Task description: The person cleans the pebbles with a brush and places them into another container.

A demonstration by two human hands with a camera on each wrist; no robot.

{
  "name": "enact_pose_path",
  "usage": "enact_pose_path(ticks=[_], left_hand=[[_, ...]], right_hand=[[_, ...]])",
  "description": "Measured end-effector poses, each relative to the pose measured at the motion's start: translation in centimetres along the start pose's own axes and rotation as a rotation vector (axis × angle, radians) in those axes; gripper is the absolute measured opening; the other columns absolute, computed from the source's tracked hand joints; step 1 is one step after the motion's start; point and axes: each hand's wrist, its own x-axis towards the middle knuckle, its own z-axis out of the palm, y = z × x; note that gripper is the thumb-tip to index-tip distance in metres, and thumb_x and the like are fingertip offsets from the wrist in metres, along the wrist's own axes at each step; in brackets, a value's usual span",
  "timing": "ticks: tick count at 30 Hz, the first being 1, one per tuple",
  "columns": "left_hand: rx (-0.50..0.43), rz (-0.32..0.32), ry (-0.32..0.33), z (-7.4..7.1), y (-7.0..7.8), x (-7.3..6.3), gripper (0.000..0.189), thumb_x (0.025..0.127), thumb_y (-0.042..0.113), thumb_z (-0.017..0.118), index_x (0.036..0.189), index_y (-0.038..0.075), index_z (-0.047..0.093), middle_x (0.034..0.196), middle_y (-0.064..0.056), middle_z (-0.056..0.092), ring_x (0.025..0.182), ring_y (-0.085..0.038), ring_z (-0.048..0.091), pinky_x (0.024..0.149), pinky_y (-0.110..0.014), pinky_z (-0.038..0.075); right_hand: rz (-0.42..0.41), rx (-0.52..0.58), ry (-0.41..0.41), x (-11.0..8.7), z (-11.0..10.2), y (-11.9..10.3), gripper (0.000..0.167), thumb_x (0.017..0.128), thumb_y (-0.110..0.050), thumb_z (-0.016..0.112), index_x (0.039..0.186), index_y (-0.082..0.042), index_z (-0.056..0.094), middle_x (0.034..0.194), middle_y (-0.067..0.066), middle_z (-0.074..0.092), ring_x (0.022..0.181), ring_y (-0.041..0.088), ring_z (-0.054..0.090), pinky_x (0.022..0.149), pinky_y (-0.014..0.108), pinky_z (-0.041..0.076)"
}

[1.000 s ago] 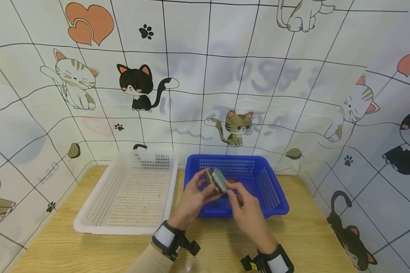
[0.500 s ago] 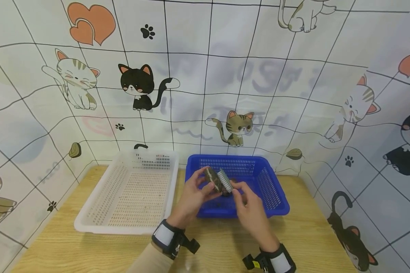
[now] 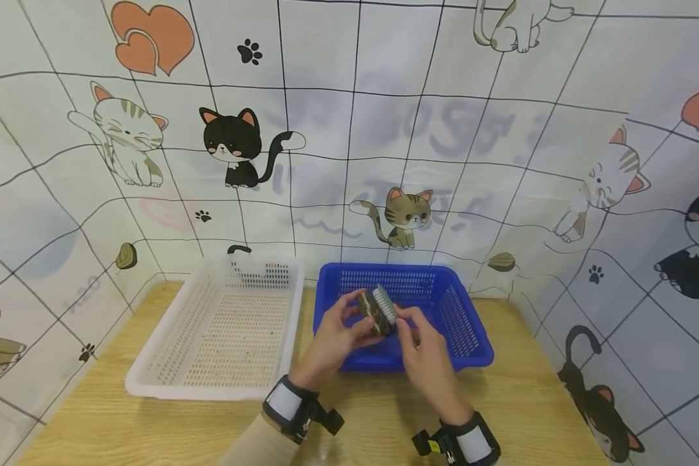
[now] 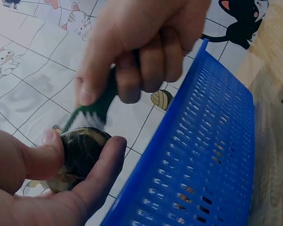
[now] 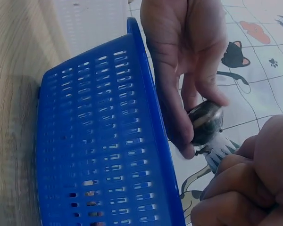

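Note:
My left hand [image 3: 331,338] pinches a dark, mottled, oval stone-like thing [image 3: 373,317] between thumb and fingers, above the blue basket [image 3: 482,346]. Pale streaks cross its shiny surface [image 4: 82,153] in the left wrist view. In my right hand [image 3: 430,353] is a small scrub brush [image 3: 387,303] with a green back and white bristles. Those bristles [image 5: 221,149] are against the held thing, or very close to it. The right hand's curled fingers hide much of the brush in both wrist views.
A white slotted basket [image 3: 210,392] stands left of the blue one on the wooden table [image 3: 373,421]. Through the blue basket's slots, some brownish pieces [image 5: 89,193] show faintly. Behind hangs a white sheet [image 3: 320,129] printed with cats and grid lines.
The brush has shifted slightly right, and its angle against the dark thing has changed. My left hand has turned the dark thing a little and moved slightly right. Both hands keep their hold.

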Motion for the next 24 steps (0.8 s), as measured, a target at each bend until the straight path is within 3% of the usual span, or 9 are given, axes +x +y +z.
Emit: enact_pose_path(ticks=[5,7,9,12,14,16,19,23,24], left_hand=[[-0.020,0.042,0.049,-0.3,0.2,0.0,0.067,0.119,0.005,0.063,0.180,0.005,0.035,0.167,-0.036,0.051,0.142,-0.048,0.072,0.108,-0.046,0.073],[-0.040,0.049,0.074,-0.5,0.2,0.2,0.066,0.120,0.002,0.061,0.180,0.004,0.033,0.167,-0.037,0.050,0.143,-0.048,0.072,0.108,-0.045,0.073],[-0.065,0.045,0.095,-0.7,0.2,0.3,0.066,0.120,0.001,0.059,0.180,0.004,0.032,0.166,-0.037,0.048,0.142,-0.046,0.072,0.108,-0.043,0.073],[-0.084,0.044,0.110,-0.8,0.2,0.5,0.067,0.119,0.000,0.059,0.180,0.003,0.031,0.165,-0.037,0.048,0.138,-0.042,0.074,0.108,-0.042,0.073],[-0.074,0.049,0.110,-0.8,0.1,0.5,0.068,0.119,0.000,0.061,0.180,0.002,0.031,0.164,-0.038,0.048,0.134,-0.040,0.076,0.107,-0.042,0.073],[-0.052,0.049,0.100,-0.7,0.1,0.4,0.068,0.119,0.001,0.062,0.179,0.000,0.032,0.164,-0.039,0.049,0.132,-0.040,0.077,0.107,-0.042,0.073],[-0.016,0.037,0.060,-0.5,0.0,0.2,0.069,0.119,0.005,0.065,0.179,0.000,0.033,0.166,-0.040,0.050,0.134,-0.045,0.077,0.107,-0.043,0.073],[-0.022,0.009,0.014,-0.3,0.1,0.0,0.069,0.119,0.009,0.066,0.180,0.004,0.034,0.166,-0.038,0.050,0.139,-0.049,0.075,0.108,-0.045,0.073],[-0.031,0.007,0.012,-0.3,0.1,-0.1,0.069,0.119,0.008,0.066,0.179,0.004,0.034,0.166,-0.038,0.049,0.138,-0.050,0.075,0.108,-0.045,0.073]], right_hand=[[-0.024,-0.026,-0.003,-0.1,0.0,0.0,0.021,0.123,-0.015,0.060,0.138,-0.009,0.073,0.159,0.016,0.074,0.116,0.041,0.087,0.069,0.025,0.059],[-0.036,-0.019,-0.012,-0.2,0.0,-0.2,0.020,0.123,-0.015,0.061,0.137,-0.011,0.074,0.158,0.015,0.075,0.092,0.028,0.087,0.060,0.024,0.055],[-0.052,-0.008,-0.017,-0.3,0.1,-0.4,0.020,0.123,-0.015,0.061,0.137,-0.011,0.074,0.154,0.016,0.078,0.069,0.013,0.073,0.052,0.023,0.048],[-0.080,-0.014,-0.012,-0.5,0.3,-0.7,0.021,0.123,-0.016,0.061,0.140,-0.014,0.073,0.123,0.014,0.088,0.051,-0.001,0.038,0.043,0.022,0.037],[-0.115,-0.045,0.004,-0.6,0.6,-0.7,0.022,0.122,-0.014,0.062,0.141,-0.014,0.073,0.090,0.007,0.081,0.050,-0.007,0.032,0.042,0.020,0.034],[-0.142,-0.083,0.017,-0.6,0.8,-0.8,0.023,0.121,-0.012,0.063,0.143,-0.014,0.072,0.072,-0.001,0.062,0.050,-0.009,0.028,0.043,0.019,0.033],[-0.158,-0.120,0.046,-0.6,1.0,-0.7,0.024,0.120,-0.009,0.064,0.143,-0.011,0.072,0.071,0.000,0.065,0.051,-0.009,0.029,0.044,0.019,0.034],[-0.110,-0.139,0.071,-0.4,0.9,-0.5,0.024,0.119,-0.007,0.065,0.142,-0.010,0.072,0.079,0.000,0.072,0.051,-0.006,0.033,0.045,0.021,0.037],[-0.091,-0.143,0.069,-0.4,0.8,-0.5,0.024,0.119,-0.007,0.065,0.142,-0.010,0.072,0.073,-0.002,0.064,0.050,-0.006,0.033,0.046,0.021,0.037]])
